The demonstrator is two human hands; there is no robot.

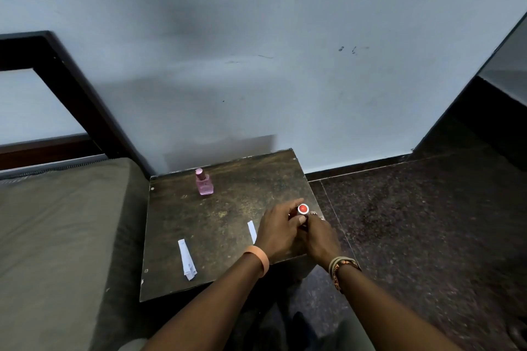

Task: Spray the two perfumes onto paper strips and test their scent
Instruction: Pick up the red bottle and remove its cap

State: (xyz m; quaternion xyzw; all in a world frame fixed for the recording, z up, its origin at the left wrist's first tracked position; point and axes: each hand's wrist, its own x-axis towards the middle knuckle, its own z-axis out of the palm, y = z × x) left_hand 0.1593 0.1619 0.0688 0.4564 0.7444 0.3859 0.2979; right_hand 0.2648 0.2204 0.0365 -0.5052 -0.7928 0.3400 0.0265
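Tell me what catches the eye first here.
The left hand and right hand grip a red-capped bottle near the right edge of the table. A pink bottle stands upright at the back; two paper strips lie flat in front.

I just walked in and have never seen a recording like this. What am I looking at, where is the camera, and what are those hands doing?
No machine here: a person's two bare hands, filmed by one wide-angle camera worn on the head, looking down. On the small dark wooden table a translucent pink perfume bottle stands upright near the wall, and two white paper strips lie flat, one front-left, one beside the left hand. That hand, with a peach wristband, and the right hand together grip a small bottle with a round red top; fingers hide its body.
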